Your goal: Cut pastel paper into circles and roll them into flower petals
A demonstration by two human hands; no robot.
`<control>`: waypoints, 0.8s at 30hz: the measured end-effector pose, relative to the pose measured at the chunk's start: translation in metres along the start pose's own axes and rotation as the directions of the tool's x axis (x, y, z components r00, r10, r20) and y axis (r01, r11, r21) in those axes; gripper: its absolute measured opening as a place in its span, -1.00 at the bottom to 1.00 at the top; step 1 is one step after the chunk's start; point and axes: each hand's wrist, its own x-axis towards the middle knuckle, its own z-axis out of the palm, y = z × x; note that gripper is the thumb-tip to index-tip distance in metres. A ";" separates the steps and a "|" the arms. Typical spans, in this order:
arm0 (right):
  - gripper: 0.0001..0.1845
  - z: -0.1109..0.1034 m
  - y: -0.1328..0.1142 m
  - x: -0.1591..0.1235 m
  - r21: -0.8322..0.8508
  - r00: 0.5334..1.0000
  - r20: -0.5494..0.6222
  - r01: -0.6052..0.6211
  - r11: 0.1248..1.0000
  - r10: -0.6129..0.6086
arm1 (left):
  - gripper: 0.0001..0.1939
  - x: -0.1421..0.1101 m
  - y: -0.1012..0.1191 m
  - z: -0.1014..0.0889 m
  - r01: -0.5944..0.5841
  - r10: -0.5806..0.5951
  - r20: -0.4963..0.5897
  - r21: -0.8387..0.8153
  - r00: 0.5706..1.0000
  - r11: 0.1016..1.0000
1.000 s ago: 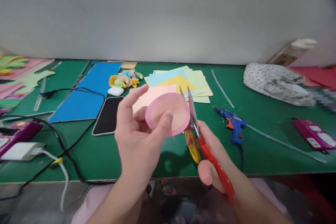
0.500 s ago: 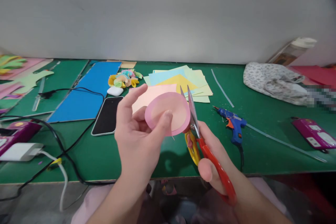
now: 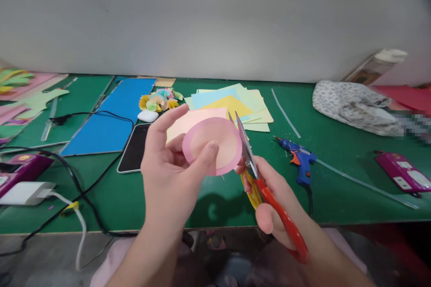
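My left hand (image 3: 168, 175) pinches a round pink paper disc (image 3: 213, 145) with a peach centre, thumb on its front and fingers behind, held above the green table (image 3: 111, 197). My right hand (image 3: 279, 206) grips red and yellow scissors (image 3: 261, 179). Their blades (image 3: 243, 141) stand slightly parted against the disc's right edge. A peach paper sheet (image 3: 188, 121) shows just behind the disc.
A stack of pastel sheets (image 3: 235, 103), a blue board (image 3: 111, 114), a black phone (image 3: 134, 152), a white earbud case (image 3: 147, 116) and paper flowers (image 3: 158, 99) lie behind. A blue glue gun (image 3: 299, 159) and glue sticks lie right. Cables (image 3: 77, 188) and a charger (image 3: 23, 193) lie left.
Both hands and the disc shifted slightly left. The scissor blades have moved closer against the disc's right edge.
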 end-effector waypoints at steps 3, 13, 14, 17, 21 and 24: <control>-0.03 -0.001 0.000 -0.001 -0.004 1.000 0.011 0.005 1.000 -0.005 | -0.41 0.001 0.002 0.001 0.008 -0.008 -0.012 -0.013 1.000 1.000; -0.06 -0.004 -0.001 -0.002 -0.038 1.000 0.005 0.008 0.999 -0.008 | -0.40 0.005 0.002 -0.003 0.005 -0.004 0.048 -0.031 0.999 1.000; -0.06 -0.004 -0.001 -0.002 -0.041 1.000 0.005 0.009 0.999 -0.009 | -0.39 0.005 0.002 -0.003 0.003 -0.001 0.052 -0.039 0.999 0.999; -0.09 -0.006 -0.002 -0.002 -0.054 1.000 0.008 0.016 0.998 -0.016 | -0.41 0.007 0.002 -0.004 0.009 -0.008 0.046 -0.025 0.999 1.000; -0.08 -0.008 -0.009 0.001 -0.067 0.999 0.019 0.028 0.997 -0.027 | -0.40 0.009 0.002 -0.007 0.021 -0.019 0.061 -0.032 0.998 0.999; -0.10 -0.010 -0.012 0.002 -0.076 0.999 0.027 0.032 0.997 -0.030 | -0.39 0.010 0.002 -0.008 0.035 -0.032 0.080 -0.036 0.996 0.999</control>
